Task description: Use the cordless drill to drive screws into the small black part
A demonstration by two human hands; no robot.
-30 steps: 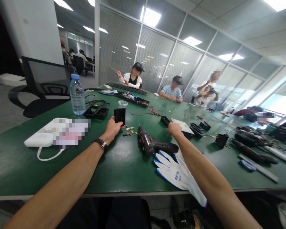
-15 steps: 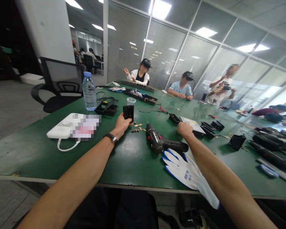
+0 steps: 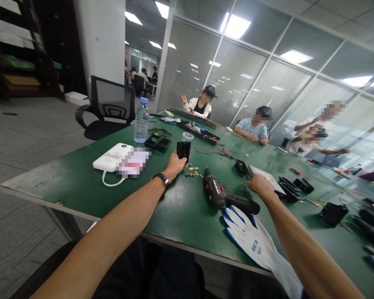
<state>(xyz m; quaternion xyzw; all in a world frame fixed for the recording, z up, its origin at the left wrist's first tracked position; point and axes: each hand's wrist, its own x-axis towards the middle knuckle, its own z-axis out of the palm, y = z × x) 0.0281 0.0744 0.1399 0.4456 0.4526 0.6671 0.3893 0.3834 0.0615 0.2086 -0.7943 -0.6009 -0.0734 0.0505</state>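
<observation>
My left hand [image 3: 175, 164] is closed round a small black plastic box [image 3: 183, 152], held upright above the green table. Several small brass-coloured metal plates [image 3: 193, 169] lie just right of that hand. My right hand [image 3: 262, 185] is closed beside a white flat box [image 3: 269, 178]; a dark bit shows at its fingertips, too small to name. A cordless drill [image 3: 216, 189] lies between my hands, bit pointing away from me. Nearer to me, a white work glove with blue edging [image 3: 255, 241] lies partly under my right forearm.
A water bottle [image 3: 141, 120], a clear plastic cup [image 3: 188, 136] and a white power bank [image 3: 112, 157] with a cable stand or lie on the left. Black boxes [image 3: 333, 214] and tools lie to the right. Several people sit across the table; an office chair [image 3: 110, 108] stands at the left.
The view has swung left, so everything sits further right in the picture. My left hand still holds the black box; my right hand stays closed beside the white box.
</observation>
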